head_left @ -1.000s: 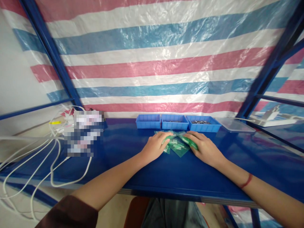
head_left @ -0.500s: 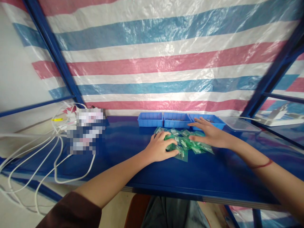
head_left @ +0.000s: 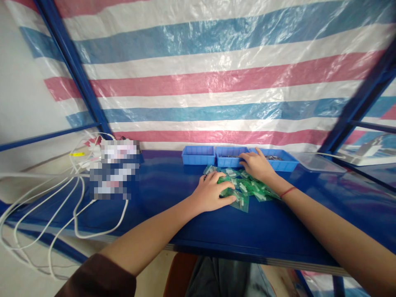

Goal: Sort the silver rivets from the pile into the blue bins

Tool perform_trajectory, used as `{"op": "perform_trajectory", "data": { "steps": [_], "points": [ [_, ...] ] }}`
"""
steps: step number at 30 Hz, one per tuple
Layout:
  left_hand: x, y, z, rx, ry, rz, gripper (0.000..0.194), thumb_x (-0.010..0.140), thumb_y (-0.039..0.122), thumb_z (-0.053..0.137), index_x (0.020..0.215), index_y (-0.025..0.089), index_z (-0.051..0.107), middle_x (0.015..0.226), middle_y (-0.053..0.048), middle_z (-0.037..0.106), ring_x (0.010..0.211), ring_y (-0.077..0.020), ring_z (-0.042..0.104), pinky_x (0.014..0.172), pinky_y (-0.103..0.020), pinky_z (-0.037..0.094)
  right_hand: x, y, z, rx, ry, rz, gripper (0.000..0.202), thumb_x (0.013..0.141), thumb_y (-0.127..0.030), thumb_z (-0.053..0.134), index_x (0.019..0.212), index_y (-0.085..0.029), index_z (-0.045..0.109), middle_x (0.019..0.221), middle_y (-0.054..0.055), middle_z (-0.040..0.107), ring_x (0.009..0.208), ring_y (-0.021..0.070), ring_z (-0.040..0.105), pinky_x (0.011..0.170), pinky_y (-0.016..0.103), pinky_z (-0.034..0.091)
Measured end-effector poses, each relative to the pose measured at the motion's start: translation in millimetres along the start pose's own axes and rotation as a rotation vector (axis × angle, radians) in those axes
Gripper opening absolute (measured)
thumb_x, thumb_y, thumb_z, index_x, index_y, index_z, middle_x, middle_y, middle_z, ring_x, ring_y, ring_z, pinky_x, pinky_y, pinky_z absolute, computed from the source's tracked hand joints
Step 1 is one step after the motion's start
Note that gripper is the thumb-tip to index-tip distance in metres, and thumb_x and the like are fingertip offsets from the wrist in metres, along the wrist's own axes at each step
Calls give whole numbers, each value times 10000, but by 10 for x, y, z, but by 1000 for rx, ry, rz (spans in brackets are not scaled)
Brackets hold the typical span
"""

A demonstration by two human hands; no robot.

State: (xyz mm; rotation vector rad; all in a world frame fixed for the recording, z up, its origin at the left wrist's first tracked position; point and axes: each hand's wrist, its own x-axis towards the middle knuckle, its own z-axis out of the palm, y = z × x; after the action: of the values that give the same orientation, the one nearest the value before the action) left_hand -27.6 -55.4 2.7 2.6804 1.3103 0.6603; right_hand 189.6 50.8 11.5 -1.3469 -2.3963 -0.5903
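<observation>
Over middle tray [head_left: 229,162], newly, right fingers [head_left: 244,156]

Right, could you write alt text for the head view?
The left hand rests on green packets on a blue table; the right hand is at the middle blue bin of three. A striped sheet hangs behind.

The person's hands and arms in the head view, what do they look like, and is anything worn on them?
The left hand and right hand are both ungloved. A dark brown sleeve shows on the left arm, leaving the forearm bare. A thin red wristband circles the right wrist; no sleeve shows on that side.
</observation>
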Motion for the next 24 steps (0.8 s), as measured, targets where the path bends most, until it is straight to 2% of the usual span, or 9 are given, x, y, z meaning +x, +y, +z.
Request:
{"op": "perform_trajectory", "data": {
  "steps": [3, 8, 10, 12, 14, 16, 18, 21, 24],
  "points": [
    [0, 2, -10, -14, -10, -3, 359, 793, 527, 512, 1089, 334, 577, 1286, -48, 430, 1220, -292, 364, 981, -547, 295, 4, 6, -105, 38, 84, 38, 252, 847, -184, 394, 996, -157, 595, 928, 100, 666, 889, 256, 603, 992, 490, 280],
    [-18, 16, -36, -63, 13, -18, 589, 750, 605, 520, 1264, 333, 422, 1328, -76, 402, 1273, -318, 307, 1011, -593, 234, -36, -8, -447, 205, 205, 110, 283, 851, -251, 410, 1052, -161, 586, 962, 121, 659, 894, 284, 609, 819, 415, 441],
    [-18, 23, -35, -126, 104, -23, 627, 756, 584, 531, 1294, 303, 376, 1349, -92, 375, 1295, -315, 282, 1044, -567, 214, -106, -21, -625, 280, 245, 129, 284, 850, -291, 422, 1052, -186, 592, 979, 108, 657, 899, 286, 613, 783, 407, 463],
    [1, 32, -25, -244, 252, -34, 680, 780, 521, 545, 1347, 262, 273, 1371, -121, 335, 1299, -300, 289, 1060, -518, 238, -207, -36, -798, 345, 274, 162, 281, 833, -342, 456, 1038, -215, 600, 978, 86, 660, 880, 287, 621, 774, 423, 470],
    [45, 51, -17, -382, 406, -66, 775, 788, 474, 563, 1387, 247, 126, 1400, -145, 274, 1306, -295, 288, 1053, -489, 281, -324, -59, -948, 411, 264, 159, 291, 816, -388, 483, 1028, -230, 605, 971, 73, 662, 860, 284, 627, 777, 438, 473],
    [109, 85, -25, -489, 502, -110, 876, 772, 462, 592, 1397, 274, 7, 1438, -150, 188, 1326, -304, 256, 1042, -483, 312, -436, -94, -1064, 468, 218, 118, 290, 814, -415, 488, 1008, -238, 613, 960, 65, 663, 860, 277, 627, 791, 443, 474],
    [176, 132, -55, -568, 510, -142, 956, 755, 454, 621, 1394, 308, -74, 1457, -142, 133, 1337, -312, 234, 1032, -485, 333, -527, -136, -1140, 517, 150, 54, 278, 820, -425, 488, 980, -243, 624, 952, 64, 662, 878, 273, 622, 811, 445, 473],
    [246, 204, -124, -661, 455, -167, 995, 756, 418, 639, 1391, 336, -123, 1442, -127, 187, 1321, -306, 271, 1017, -496, 359, -607, -180, -1174, 585, 78, 2, 270, 818, -437, 502, 955, -248, 637, 952, 71, 655, 932, 283, 603, 856, 469, 460],
    [268, 257, -181, -680, 447, -194, 938, 771, 403, 631, 1402, 353, -61, 1396, -100, 301, 1286, -298, 331, 1003, -505, 380, -628, -181, -1101, 682, 179, 124, 318, 764, -463, 585, 1023, -280, 605, 1071, 65, 612, 1049, 287, 550, 910, 476, 441]
  ]
}}
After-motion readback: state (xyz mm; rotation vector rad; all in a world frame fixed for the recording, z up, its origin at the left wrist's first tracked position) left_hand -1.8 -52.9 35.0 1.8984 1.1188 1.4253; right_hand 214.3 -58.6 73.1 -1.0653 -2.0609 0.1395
